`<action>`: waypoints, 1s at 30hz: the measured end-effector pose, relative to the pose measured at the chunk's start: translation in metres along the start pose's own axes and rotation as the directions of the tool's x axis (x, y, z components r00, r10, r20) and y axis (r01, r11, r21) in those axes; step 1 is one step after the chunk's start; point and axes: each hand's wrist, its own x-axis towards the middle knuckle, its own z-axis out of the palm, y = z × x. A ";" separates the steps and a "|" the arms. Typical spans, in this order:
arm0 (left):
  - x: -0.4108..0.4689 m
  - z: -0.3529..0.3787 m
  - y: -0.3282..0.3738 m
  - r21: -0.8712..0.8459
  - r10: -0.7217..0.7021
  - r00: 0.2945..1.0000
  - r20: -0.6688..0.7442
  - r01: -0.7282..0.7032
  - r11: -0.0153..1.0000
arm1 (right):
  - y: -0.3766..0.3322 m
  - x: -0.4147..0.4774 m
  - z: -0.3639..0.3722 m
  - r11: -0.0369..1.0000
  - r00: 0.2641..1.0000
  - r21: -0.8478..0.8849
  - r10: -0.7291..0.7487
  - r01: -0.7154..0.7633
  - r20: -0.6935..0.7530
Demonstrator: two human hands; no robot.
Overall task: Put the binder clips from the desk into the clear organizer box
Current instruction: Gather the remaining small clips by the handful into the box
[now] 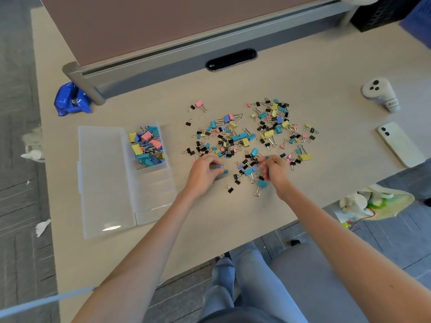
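Note:
Several loose binder clips [250,134] in blue, yellow, pink and black lie scattered over the middle of the desk [233,210]. The clear organizer box [151,190] stands at the left with its lid [102,180] folded open; its far compartment holds a heap of coloured clips [147,146]. My left hand [203,174] hovers at the near left edge of the pile, fingers curled round a blue clip [220,168]. My right hand [274,171] is in the near part of the pile, pinching small clips.
A white phone [400,143] and a white controller [380,93] lie at the right. A crumpled blue bag [71,100] sits far left by the raised shelf's post [86,83]. A cable slot [231,59] is at the back. Bags [373,203] lie on the floor.

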 end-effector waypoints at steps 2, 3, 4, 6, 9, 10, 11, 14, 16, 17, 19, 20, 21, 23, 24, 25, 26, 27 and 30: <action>0.003 0.003 0.007 -0.206 -0.109 0.994 0.026 0.112 0.972 | 0.005 0.000 -0.008 0.986 0.996 -0.148 -0.081 0.076 -0.028; 0.006 0.004 0.011 -0.272 -0.145 0.988 0.058 0.155 0.950 | 0.009 -0.001 -0.012 0.963 0.991 -0.243 -0.132 0.120 -0.036; 0.007 0.006 0.014 -0.337 -0.169 0.981 0.099 0.193 0.922 | 0.013 -0.002 -0.017 0.928 0.983 -0.337 -0.179 0.158 -0.032; 0.009 0.012 0.024 -0.424 -0.218 0.959 0.180 0.276 0.862 | 0.022 -0.006 -0.026 0.829 0.969 -0.515 -0.247 0.216 0.009; 0.010 0.022 0.036 -0.417 -0.253 0.942 0.218 0.325 0.849 | 0.032 -0.012 -0.030 0.678 0.962 -0.695 -0.261 0.239 0.077; 0.010 0.025 0.039 -0.394 -0.255 0.942 0.216 0.324 0.860 | 0.032 -0.014 -0.029 0.617 0.965 -0.756 -0.248 0.220 0.078; 0.011 0.029 0.041 -0.365 -0.260 0.943 0.208 0.322 0.874 | 0.031 -0.017 -0.026 0.550 0.968 -0.811 -0.240 0.199 0.075; 0.012 0.036 0.043 -0.261 -0.269 0.945 0.186 0.312 0.914 | 0.030 -0.021 -0.014 0.413 0.961 -0.890 -0.263 0.196 0.089; 0.010 0.039 0.042 -0.175 -0.247 0.952 0.181 0.278 0.944 | 0.030 -0.021 -0.008 0.376 0.955 -0.903 -0.278 0.207 0.103; 0.009 0.039 0.040 -0.106 -0.220 0.963 0.158 0.238 0.965 | 0.031 -0.022 -0.006 0.374 0.953 -0.903 -0.283 0.214 0.108; 0.007 0.038 0.038 0.118 -0.099 0.991 0.089 0.089 0.989 | 0.034 -0.020 -0.005 0.391 0.949 -0.892 -0.294 0.227 0.112; 0.008 0.039 0.036 0.242 -0.015 0.996 0.092 -0.008 0.970 | 0.035 -0.020 -0.004 0.398 0.947 -0.887 -0.298 0.235 0.117; 0.010 0.041 0.034 0.348 0.051 0.991 0.123 -0.091 0.933 | 0.036 -0.020 -0.005 0.410 0.945 -0.879 -0.303 0.243 0.121; 0.014 0.045 0.033 0.462 0.110 0.975 0.191 -0.188 0.867 | 0.037 -0.020 -0.009 0.486 0.949 -0.839 -0.296 0.243 0.104; 0.014 0.046 0.034 0.488 0.126 0.969 0.210 -0.216 0.846 | 0.035 -0.021 -0.011 0.568 0.959 -0.790 -0.271 0.229 0.083; 0.015 0.048 0.034 0.507 0.145 0.964 0.225 -0.243 0.827 | 0.032 -0.021 -0.014 0.680 0.972 -0.704 -0.227 0.205 0.063; 0.016 0.050 0.035 0.523 0.174 0.956 0.235 -0.276 0.806 | 0.030 -0.021 -0.017 0.802 0.985 -0.575 -0.163 0.163 0.052; 0.016 0.051 0.035 0.534 0.205 0.948 0.242 -0.307 0.788 | 0.027 -0.019 -0.020 0.907 0.994 -0.407 -0.091 0.106 0.055; 0.018 0.051 0.038 0.553 0.274 0.929 0.249 -0.368 0.747 | 0.022 -0.016 -0.028 0.990 0.987 0.034 0.131 -0.134 0.092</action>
